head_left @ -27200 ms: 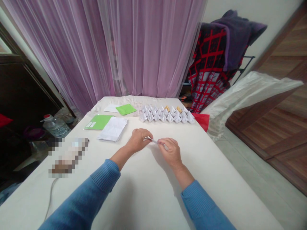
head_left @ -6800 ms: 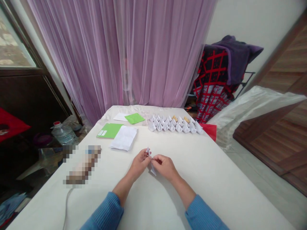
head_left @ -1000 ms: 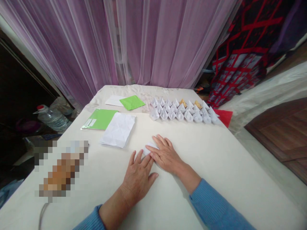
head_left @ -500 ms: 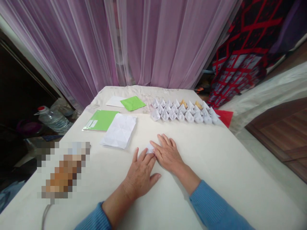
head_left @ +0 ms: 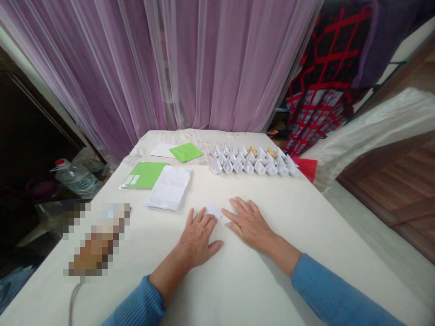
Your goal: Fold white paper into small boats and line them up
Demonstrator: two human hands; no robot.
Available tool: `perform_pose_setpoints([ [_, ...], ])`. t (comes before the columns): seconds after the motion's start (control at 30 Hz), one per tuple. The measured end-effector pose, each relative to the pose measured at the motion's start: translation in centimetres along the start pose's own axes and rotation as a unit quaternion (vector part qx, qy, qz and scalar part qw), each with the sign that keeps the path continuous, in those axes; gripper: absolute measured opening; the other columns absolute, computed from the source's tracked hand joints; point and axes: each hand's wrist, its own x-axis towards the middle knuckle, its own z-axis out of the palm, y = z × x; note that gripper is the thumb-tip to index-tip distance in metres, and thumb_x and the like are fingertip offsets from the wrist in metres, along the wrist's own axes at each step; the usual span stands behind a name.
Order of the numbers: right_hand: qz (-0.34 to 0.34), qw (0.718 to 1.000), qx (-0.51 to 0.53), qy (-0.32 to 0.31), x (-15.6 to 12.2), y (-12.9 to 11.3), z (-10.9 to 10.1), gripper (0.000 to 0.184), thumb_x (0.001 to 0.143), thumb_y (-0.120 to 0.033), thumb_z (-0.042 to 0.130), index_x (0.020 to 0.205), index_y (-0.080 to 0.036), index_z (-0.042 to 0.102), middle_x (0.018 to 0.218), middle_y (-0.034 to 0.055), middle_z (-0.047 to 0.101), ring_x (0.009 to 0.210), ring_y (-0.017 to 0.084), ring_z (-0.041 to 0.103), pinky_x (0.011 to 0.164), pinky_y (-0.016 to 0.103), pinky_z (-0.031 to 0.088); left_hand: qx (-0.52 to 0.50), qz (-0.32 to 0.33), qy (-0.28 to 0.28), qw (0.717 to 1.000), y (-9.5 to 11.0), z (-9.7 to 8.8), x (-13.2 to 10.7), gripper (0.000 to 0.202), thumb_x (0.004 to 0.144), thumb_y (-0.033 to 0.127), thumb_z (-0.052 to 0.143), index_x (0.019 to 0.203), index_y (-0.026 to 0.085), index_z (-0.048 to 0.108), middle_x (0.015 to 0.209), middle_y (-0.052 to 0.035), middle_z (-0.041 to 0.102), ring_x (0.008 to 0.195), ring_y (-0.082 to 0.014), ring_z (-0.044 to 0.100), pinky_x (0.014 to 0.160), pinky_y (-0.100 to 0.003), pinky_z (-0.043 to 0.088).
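Observation:
A small folded piece of white paper (head_left: pixel 214 210) lies flat on the white-covered table (head_left: pixel 217 280). My left hand (head_left: pixel 197 237) rests with its fingertips on the paper's near left part, fingers stretched and thumb apart, covering some of it. Just right of the paper, my right hand (head_left: pixel 249 224) lies spread on the table, its index fingertip close to the paper's edge. Farther left is a stack of creased white sheets (head_left: pixel 169 188), partly over a green paper pack (head_left: pixel 145 175).
Rows of folded white paper pieces (head_left: pixel 249 167), a couple of them yellowish, stand at the back right beside red paper (head_left: pixel 307 170). Green paper (head_left: pixel 186 152) overlaps a white sheet (head_left: pixel 162 150) at the back. A blurred-out object (head_left: pixel 98 244) with a cable lies left.
My right hand has moved off the paper to the right, uncovering more of it. My left hand stays on the paper. The camera view has shifted slightly.

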Motion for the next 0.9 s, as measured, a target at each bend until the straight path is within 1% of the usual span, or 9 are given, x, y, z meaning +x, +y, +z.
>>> perform_pose_setpoints([
  [0.13,0.009,1.0,0.005,-0.001,0.3,-0.5,-0.2,0.042,0.098,-0.044,0.043,0.138,-0.036,0.051,0.154,0.0091,0.036,0.143,0.031,0.027,0.111,0.057,0.022,0.03,0.007,0.004,1.0,-0.2,0.2,-0.5,0.051,0.087,0.05,0.053,0.128,0.02,0.055,0.128,-0.0113,0.061,0.134,-0.0331,0.043,0.113,-0.061,0.021],
  [0.2,0.014,1.0,0.011,0.005,0.7,-1.2,-0.1,0.043,0.098,-0.044,0.041,0.14,-0.035,0.048,0.154,0.0095,0.035,0.143,0.03,0.027,0.111,0.056,0.023,0.047,0.008,0.004,0.999,-0.3,0.2,-0.9,0.052,0.088,0.05,0.052,0.132,0.021,0.054,0.132,-0.0101,0.06,0.134,-0.033,0.043,0.113,-0.06,0.022],
  [0.27,0.006,1.0,0.019,0.01,1.0,-1.9,0.2,0.044,0.099,-0.043,0.041,0.142,-0.036,0.045,0.155,0.0093,0.034,0.143,0.029,0.027,0.112,0.055,0.023,0.061,0.011,0.005,0.998,-0.5,0.2,-1.3,0.054,0.088,0.05,0.052,0.135,0.023,0.052,0.135,-0.0082,0.059,0.133,-0.0327,0.043,0.113,-0.059,0.023],
  [0.37,-0.009,0.999,0.029,0.008,1.2,-2.5,0.7,0.042,0.098,-0.043,0.041,0.14,-0.037,0.047,0.155,0.0087,0.034,0.143,0.029,0.026,0.112,0.055,0.022,0.072,0.017,0.004,0.997,-0.6,0.0,-1.6,0.055,0.089,0.051,0.051,0.137,0.024,0.05,0.138,-0.0067,0.057,0.133,-0.0315,0.044,0.113,-0.056,0.025],
  [0.5,0.001,0.999,0.036,-0.002,0.8,-2.1,0.6,0.042,0.099,-0.044,0.039,0.139,-0.038,0.048,0.154,0.0104,0.036,0.144,0.029,0.026,0.112,0.056,0.021,0.08,0.025,-0.011,0.996,-0.5,-0.2,-1.5,0.055,0.091,0.052,0.048,0.138,0.024,0.049,0.14,-0.0067,0.055,0.132,-0.0298,0.045,0.114,-0.052,0.025],
  [0.63,0.012,0.999,0.036,-0.015,0.3,-1.6,0.3,0.042,0.099,-0.044,0.04,0.139,-0.038,0.048,0.154,0.0106,0.035,0.144,0.03,0.025,0.112,0.056,0.021,0.087,0.028,-0.019,0.996,-0.6,0.2,-1.7,0.055,0.092,0.052,0.046,0.138,0.022,0.049,0.14,-0.0078,0.055,0.131,-0.0287,0.046,0.114,-0.049,0.025],
  [0.8,0.017,0.999,0.039,-0.018,0.3,-1.6,0.6,0.045,0.099,-0.044,0.038,0.142,-0.032,0.046,0.155,0.0117,0.033,0.144,0.03,0.024,0.112,0.055,0.02,0.094,0.002,0.008,0.996,-0.8,1.0,-2.2,0.055,0.093,0.055,0.043,0.138,0.025,0.05,0.142,-0.0121,0.052,0.132,-0.0281,0.046,0.113,-0.049,0.029],
  [0.9,0.027,0.999,0.038,-0.019,0.3,-1.5,0.6,0.047,0.099,-0.044,0.037,0.143,-0.028,0.045,0.155,0.0113,0.033,0.144,0.029,0.024,0.113,0.054,0.02,0.096,-0.016,0.026,0.995,-1.0,1.4,-2.3,0.054,0.091,0.057,0.046,0.138,0.031,0.051,0.141,-0.0123,0.052,0.132,-0.0295,0.046,0.111,-0.052,0.03],
])
